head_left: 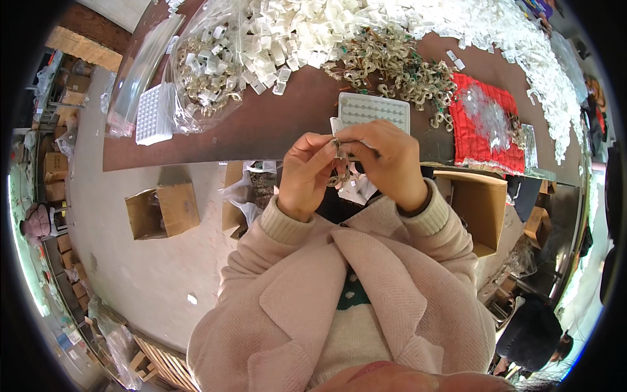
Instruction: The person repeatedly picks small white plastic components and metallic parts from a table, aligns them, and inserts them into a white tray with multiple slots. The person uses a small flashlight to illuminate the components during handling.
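Observation:
Above the near table edge, my left hand and my right hand meet with fingertips pinched together. Between them is a small part with a coiled wire hanging below the fingers. A small white plastic piece shows just above the fingertips; whether it is held or lies behind them, I cannot tell. Right behind my hands lies a white tray with rows of pockets. Farther back is a heap of coiled wires with small green parts.
White plastic casings cover the table's far side. A clear bag of wired parts and a white gridded tray sit left; red cloth lies right. Cardboard boxes stand on the floor. Another person is at lower right.

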Demonstrator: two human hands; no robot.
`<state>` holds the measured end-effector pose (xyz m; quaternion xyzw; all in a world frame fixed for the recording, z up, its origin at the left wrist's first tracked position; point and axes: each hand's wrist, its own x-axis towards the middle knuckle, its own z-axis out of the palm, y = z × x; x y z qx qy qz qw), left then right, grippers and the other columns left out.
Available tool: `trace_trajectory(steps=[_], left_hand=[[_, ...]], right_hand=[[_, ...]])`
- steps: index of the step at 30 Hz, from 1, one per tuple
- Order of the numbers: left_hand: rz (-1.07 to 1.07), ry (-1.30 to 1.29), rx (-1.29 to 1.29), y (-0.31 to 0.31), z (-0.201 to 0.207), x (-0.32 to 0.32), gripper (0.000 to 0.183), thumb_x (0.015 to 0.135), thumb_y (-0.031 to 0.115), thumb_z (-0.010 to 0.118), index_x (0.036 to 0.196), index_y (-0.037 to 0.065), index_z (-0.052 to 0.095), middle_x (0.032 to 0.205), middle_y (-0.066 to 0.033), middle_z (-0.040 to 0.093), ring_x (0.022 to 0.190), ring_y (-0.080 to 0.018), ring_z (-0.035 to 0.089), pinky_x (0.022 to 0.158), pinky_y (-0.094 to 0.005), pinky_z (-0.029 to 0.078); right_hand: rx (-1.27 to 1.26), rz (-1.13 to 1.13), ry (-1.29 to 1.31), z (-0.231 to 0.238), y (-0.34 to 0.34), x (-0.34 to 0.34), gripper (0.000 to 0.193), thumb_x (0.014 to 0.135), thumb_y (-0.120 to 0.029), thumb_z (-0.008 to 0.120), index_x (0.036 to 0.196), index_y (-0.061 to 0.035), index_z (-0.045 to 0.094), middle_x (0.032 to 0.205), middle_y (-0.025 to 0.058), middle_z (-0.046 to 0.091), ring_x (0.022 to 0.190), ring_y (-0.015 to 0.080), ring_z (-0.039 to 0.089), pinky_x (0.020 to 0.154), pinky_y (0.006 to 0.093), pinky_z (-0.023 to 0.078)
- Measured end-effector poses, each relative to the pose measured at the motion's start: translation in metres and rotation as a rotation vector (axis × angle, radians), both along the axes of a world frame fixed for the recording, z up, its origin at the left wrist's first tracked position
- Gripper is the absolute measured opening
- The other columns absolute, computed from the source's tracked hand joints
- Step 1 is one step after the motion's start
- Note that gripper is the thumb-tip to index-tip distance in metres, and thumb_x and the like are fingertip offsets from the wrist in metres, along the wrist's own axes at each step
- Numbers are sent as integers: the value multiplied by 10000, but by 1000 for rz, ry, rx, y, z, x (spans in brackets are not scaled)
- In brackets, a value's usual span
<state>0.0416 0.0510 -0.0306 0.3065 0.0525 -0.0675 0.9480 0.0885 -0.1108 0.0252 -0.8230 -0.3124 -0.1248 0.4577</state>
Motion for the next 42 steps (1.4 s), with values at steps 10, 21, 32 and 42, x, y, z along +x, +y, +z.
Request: trace_trajectory(steps=[10, 21, 32, 42], left_hand=[[131, 60, -86, 2, -5, 3, 73, 991, 101, 629, 1052, 61, 638, 990, -106, 700, 790, -166, 642, 661, -268, 499], [90, 35, -73, 7, -3, 4, 77, 997, 153, 630, 1054, 103, 646, 1010, -98, 706, 813, -175, 652, 590, -263, 491], [30, -40, -117, 6, 6, -1, 98, 976, 76, 641, 1065, 35, 650, 940, -107, 712, 763, -172, 672, 700, -294, 559], [72, -71, -21, -6, 19, -4, 107, 1000, 161, 627, 1047, 65, 630, 896, -67, 692, 718, -127, 627, 524, -227, 457]], right_hand=[[-1, -192, -10, -19, 14, 15, 256, 897, -40, 655, 1149, -65, 695, 938, 112, 699, 776, 305, 676, 685, 384, 540], [-131, -253, -5, -34, 18, 41, 148, 898, -37, 684, 1039, -62, 724, 929, 111, 710, 754, 280, 691, 656, 344, 545], [71, -43, -3, 5, 15, -2, 178, 815, 48, 675, 975, -29, 686, 866, 98, 701, 686, 297, 665, 611, 357, 534], [135, -75, -224, 0, 10, -10, 258, 801, 75, 646, 1038, -15, 695, 921, 133, 712, 769, 308, 709, 662, 370, 574]])
